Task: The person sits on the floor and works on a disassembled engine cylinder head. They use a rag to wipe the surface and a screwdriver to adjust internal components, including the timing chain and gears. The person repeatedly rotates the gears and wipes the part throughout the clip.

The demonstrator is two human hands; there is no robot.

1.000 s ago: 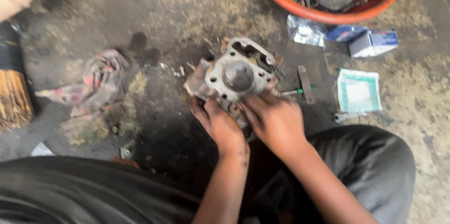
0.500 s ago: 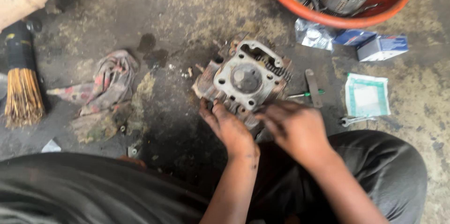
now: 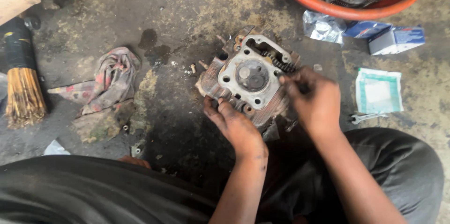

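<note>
Rusty engine cylinder head (image 3: 251,81) on the oily concrete floor (image 3: 117,13), below the orange basin (image 3: 356,10). Left hand (image 3: 232,123) with fingers curled on its near edge, gripping. Right hand (image 3: 314,99) at its right side, fingertips pinched narrow on something small and blurred. Stained rag (image 3: 110,76) and brush (image 3: 21,76) well apart, leftward.

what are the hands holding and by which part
The left hand grips the engine cylinder head by its near lower edge; the right hand rests on its right side.
</note>
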